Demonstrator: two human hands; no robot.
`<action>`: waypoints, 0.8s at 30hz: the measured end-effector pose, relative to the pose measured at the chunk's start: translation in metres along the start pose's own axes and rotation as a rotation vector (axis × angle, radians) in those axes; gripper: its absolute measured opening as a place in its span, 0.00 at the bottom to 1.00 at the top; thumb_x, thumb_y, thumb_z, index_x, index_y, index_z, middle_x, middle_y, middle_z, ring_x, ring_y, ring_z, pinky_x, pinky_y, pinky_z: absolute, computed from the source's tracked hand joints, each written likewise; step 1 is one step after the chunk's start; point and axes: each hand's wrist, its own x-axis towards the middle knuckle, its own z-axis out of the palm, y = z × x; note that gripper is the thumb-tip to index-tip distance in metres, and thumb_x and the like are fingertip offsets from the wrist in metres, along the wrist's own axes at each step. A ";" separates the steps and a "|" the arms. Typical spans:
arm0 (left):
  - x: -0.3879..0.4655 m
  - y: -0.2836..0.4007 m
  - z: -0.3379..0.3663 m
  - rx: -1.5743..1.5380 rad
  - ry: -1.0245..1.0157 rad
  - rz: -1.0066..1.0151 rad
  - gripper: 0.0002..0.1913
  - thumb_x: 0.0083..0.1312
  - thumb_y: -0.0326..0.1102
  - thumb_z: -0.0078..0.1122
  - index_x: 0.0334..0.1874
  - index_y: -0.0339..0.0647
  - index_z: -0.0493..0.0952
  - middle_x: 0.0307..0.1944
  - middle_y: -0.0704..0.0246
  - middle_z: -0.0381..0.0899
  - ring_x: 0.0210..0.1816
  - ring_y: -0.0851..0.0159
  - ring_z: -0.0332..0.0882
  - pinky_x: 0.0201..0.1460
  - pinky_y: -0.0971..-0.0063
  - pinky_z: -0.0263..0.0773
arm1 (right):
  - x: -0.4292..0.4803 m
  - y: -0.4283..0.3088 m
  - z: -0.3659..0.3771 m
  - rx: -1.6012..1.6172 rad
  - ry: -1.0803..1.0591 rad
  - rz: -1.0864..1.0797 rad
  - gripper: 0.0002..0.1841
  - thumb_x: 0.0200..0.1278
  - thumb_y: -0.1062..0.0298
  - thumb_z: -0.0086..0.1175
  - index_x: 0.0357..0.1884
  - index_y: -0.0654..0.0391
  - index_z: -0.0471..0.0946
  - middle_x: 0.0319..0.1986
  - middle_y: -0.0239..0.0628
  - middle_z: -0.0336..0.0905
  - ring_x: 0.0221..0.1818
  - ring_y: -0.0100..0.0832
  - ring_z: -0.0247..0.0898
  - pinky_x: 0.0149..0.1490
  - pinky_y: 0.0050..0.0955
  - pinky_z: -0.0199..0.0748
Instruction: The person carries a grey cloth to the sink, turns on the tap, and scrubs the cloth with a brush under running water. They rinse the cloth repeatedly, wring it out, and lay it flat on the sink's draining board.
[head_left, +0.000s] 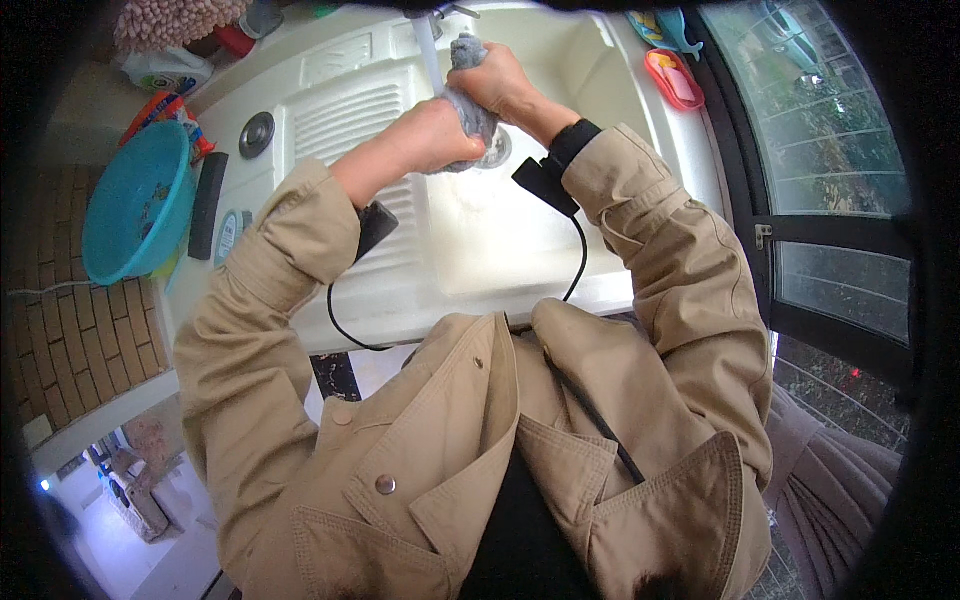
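A wet grey cloth (480, 120) is bunched between my two hands, above the drain (495, 150) of a white laundry sink (517, 232). My left hand (439, 139) is closed around its lower part, with the end hanging out below the fingers. Higher up and to the right, my right hand (499, 79) grips the upper part, and a short end sticks out above the fist. Water streams from the tap (427, 11) close beside the cloth, on its left. Black devices with cables are strapped at both wrists.
Left of the basin lie a ribbed washboard surface (345, 124) and a round metal stopper (256, 135). A turquoise plastic basin (139, 202), a dark bar (208, 206) and a detergent bottle (169, 69) stand farther left. A red soap dish (675, 80) sits on the right ledge beside the window.
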 end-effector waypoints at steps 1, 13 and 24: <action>0.001 0.000 0.000 0.076 0.023 0.023 0.20 0.50 0.47 0.59 0.34 0.34 0.80 0.31 0.52 0.81 0.34 0.53 0.80 0.41 0.66 0.74 | 0.001 0.002 0.002 -0.078 0.013 -0.027 0.20 0.44 0.68 0.62 0.43 0.63 0.77 0.33 0.43 0.80 0.34 0.37 0.78 0.40 0.35 0.77; -0.005 -0.035 -0.027 -0.571 -0.081 0.075 0.31 0.52 0.40 0.62 0.57 0.34 0.66 0.47 0.59 0.76 0.47 0.60 0.77 0.51 0.71 0.71 | -0.018 -0.006 -0.047 0.769 -0.578 0.265 0.23 0.61 0.55 0.57 0.53 0.60 0.72 0.46 0.41 0.76 0.49 0.37 0.76 0.55 0.36 0.76; 0.002 -0.043 0.002 -1.839 -0.074 -0.302 0.44 0.57 0.73 0.45 0.67 0.47 0.61 0.62 0.55 0.65 0.64 0.49 0.63 0.61 0.34 0.57 | -0.028 -0.008 -0.015 1.081 0.024 0.069 0.12 0.55 0.69 0.62 0.39 0.63 0.77 0.35 0.39 0.79 0.37 0.33 0.76 0.45 0.32 0.76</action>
